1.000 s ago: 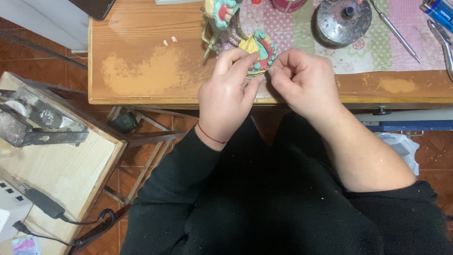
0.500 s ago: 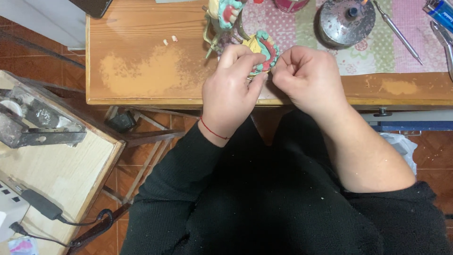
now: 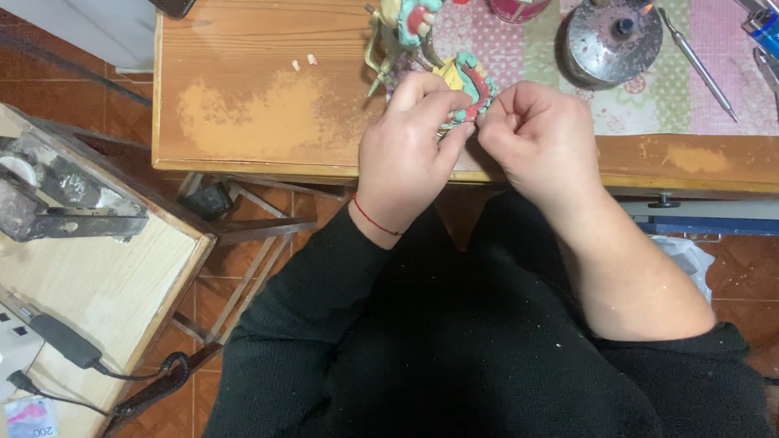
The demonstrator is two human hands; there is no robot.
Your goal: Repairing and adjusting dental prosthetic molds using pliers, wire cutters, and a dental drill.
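Note:
My left hand (image 3: 410, 154) grips a dental model (image 3: 471, 85), an arch with pink wax gums and teal teeth on a yellowish base, just above the wooden table's (image 3: 260, 105) front edge. My right hand (image 3: 535, 138) is closed at the model's right side, thumb and finger pinched against the arch; whatever they pinch is hidden. A brass-coloured hinged frame carrying a second teal and red dental arch (image 3: 406, 20) stands right behind my left hand.
A round metal burner (image 3: 608, 45) and a thin metal instrument (image 3: 698, 65) lie on a patterned cloth (image 3: 730, 97) at the back right. Two small white bits (image 3: 304, 62) lie on the wood. A side bench (image 3: 89, 284) with a metal device (image 3: 49, 191) and cables stands left.
Both hands with the model have shifted slightly; the fingers keep working at the arch. Nothing was picked up or let go.

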